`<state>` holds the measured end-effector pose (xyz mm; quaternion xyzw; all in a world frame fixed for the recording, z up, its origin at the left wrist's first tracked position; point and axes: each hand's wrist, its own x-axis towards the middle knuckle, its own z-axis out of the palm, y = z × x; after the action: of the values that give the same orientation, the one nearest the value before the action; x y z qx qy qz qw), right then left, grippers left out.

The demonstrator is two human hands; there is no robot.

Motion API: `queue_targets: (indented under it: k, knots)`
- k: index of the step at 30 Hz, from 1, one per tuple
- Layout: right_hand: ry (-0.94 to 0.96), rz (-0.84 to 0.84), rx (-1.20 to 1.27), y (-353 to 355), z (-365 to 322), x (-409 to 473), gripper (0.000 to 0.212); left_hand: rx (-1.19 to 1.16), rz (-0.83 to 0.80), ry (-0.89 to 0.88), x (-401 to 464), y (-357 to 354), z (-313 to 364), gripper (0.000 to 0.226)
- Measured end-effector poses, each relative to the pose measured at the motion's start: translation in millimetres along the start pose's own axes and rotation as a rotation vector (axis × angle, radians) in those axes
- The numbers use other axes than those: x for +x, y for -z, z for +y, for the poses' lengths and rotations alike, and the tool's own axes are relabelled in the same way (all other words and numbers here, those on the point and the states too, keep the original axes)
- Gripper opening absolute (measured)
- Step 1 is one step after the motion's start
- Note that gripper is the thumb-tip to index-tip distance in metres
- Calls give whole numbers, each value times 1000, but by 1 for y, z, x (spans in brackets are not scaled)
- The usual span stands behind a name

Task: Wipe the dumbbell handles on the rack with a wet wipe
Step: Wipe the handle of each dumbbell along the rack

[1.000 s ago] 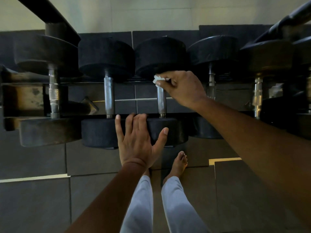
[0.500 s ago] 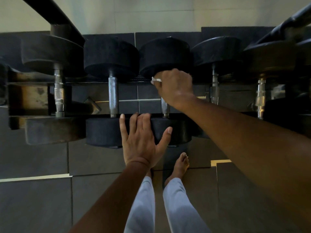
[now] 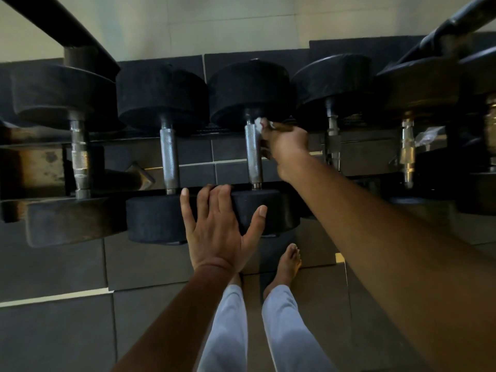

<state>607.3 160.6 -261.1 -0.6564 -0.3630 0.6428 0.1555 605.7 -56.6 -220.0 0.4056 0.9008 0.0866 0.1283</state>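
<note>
Several black dumbbells lie across the rack (image 3: 32,167) with knurled steel handles. My right hand (image 3: 285,146) pinches a white wet wipe (image 3: 259,124) against the right side and top of the middle dumbbell handle (image 3: 252,154), close to the far weight head. My left hand (image 3: 214,229) rests flat with spread fingers on the near head of that dumbbell (image 3: 268,213) and its neighbour. The handle to the left (image 3: 169,157) is bare.
More dumbbells sit at the far left (image 3: 79,157) and right (image 3: 331,138), (image 3: 407,154). Dark slanted rack bars cross the top corners (image 3: 67,25). Dark floor tiles and my bare feet (image 3: 288,261) lie below the rack.
My right hand has slid off the top of the middle handle to its right side, uncovering the knurled bar. The left hand has stayed on the near weight head.
</note>
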Motion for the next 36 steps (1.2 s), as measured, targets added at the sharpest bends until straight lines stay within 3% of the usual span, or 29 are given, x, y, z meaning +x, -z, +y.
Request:
queue_targets:
  k: [4,5,9,13,16,22,27,36]
  knots:
    - [-171,-78,20,1,-7,3,4,1,7,-3,0,-1,0,84]
    - [-195,-90,5,1,-8,2,9,1,7,-3,0,-1,0,85]
    - [-226,-149,-9,2,-11,1,20,2,7,1,1,-1,1,86]
    - [-263,-324,-15,15,-16,1,5,9,18,0,1,-2,1,84]
    - [-268,-324,-42,18,-16,4,5,11,19,2,1,-2,1,83]
    - [-200,-344,-320,33,-10,7,19,12,23,3,1,-3,0,83]
    - [-167,-381,-544,49,-11,-4,8,6,20,-1,0,-3,1,82]
    - [-145,-566,-875,56,-15,0,11,11,20,1,0,-3,2,83]
